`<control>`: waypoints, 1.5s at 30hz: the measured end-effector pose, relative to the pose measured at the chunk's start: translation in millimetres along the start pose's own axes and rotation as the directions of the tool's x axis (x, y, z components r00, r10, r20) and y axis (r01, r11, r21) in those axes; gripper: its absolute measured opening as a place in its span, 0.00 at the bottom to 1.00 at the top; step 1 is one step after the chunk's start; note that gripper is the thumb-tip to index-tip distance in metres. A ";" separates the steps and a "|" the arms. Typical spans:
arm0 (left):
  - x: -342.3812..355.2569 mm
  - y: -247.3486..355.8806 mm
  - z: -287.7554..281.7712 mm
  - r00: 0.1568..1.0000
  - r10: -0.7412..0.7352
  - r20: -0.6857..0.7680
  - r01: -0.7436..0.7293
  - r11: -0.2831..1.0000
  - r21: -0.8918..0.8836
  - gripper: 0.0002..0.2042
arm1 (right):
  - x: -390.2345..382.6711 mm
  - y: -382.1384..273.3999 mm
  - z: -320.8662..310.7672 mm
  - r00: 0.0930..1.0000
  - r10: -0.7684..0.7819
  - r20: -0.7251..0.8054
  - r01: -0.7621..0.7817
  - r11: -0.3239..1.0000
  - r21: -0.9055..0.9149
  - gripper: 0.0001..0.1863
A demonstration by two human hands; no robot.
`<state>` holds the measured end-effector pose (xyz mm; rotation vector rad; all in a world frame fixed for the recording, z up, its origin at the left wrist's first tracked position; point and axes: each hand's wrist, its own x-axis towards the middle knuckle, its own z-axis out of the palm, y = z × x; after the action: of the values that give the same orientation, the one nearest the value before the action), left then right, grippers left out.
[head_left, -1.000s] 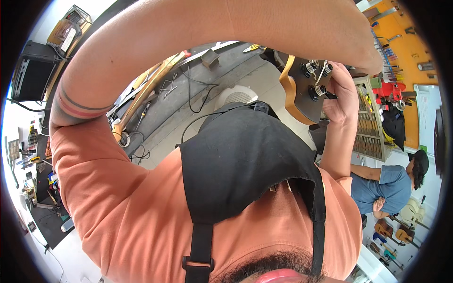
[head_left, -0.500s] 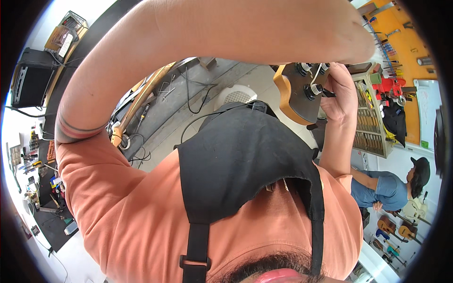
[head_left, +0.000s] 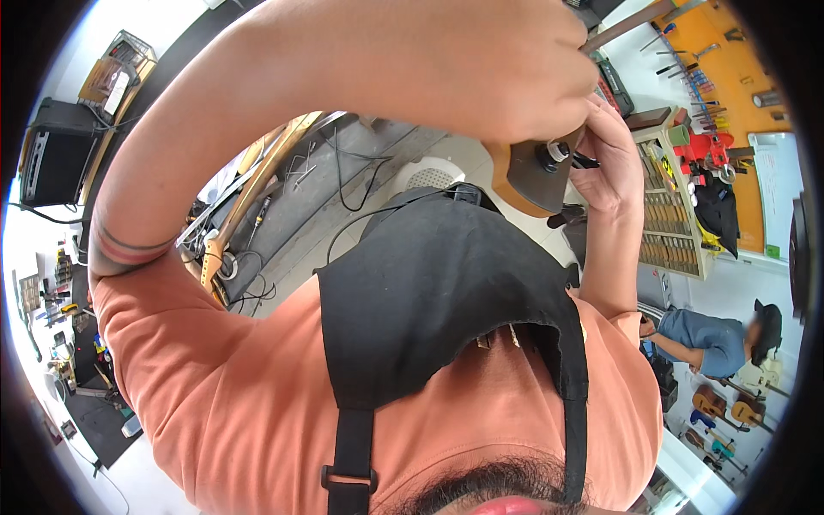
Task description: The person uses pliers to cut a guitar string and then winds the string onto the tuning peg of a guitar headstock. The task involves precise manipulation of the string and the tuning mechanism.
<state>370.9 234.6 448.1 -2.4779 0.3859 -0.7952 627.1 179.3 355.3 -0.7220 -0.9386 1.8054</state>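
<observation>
A dark-faced guitar headstock [head_left: 534,178] with a pale wooden edge is in front of me, right of centre. On it stands a black tuning post wound with white string [head_left: 554,155]. My left hand [head_left: 541,81] is curled closed over its upper part, hiding the other posts; what its fingers hold does not show. At the headstock's right edge, my right hand [head_left: 611,159] bends its fingers around the side, with a black tuning peg [head_left: 585,160] by the palm. Its fingertips are partly hidden behind my left hand.
A guitar neck [head_left: 249,210] and loose cables lie on the grey bench at left. A white perforated stool seat [head_left: 427,174] is below. Drawers [head_left: 665,206] and an orange tool wall [head_left: 730,94] stand at right. A person in blue [head_left: 708,339] is beyond, near hanging guitars.
My left hand has come back leftward and lower, now covering posts that showed before. The headstock has shifted slightly left. The other person has brought their hands forward.
</observation>
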 end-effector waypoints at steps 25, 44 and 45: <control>21.4 14.9 -20.1 0.950 -0.292 0.113 0.304 0.945 -0.118 0.14 | 0.8 -1.9 1.2 0.998 -0.006 0.068 0.002 0.998 0.058 0.18; 35.2 0.1 -22.7 0.949 -0.191 0.250 0.194 0.981 0.013 0.06 | -1.7 -5.9 -5.9 0.970 -0.024 0.242 -0.025 0.980 0.196 0.19; 35.3 0.8 -22.0 0.953 -0.187 0.237 0.190 0.982 0.009 0.06 | -1.3 -5.2 -6.5 0.967 -0.035 0.253 -0.016 0.980 0.198 0.19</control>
<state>385.4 211.3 479.3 -2.6123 0.0695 -0.5593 635.2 181.3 356.4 -0.3641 -0.9078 1.9822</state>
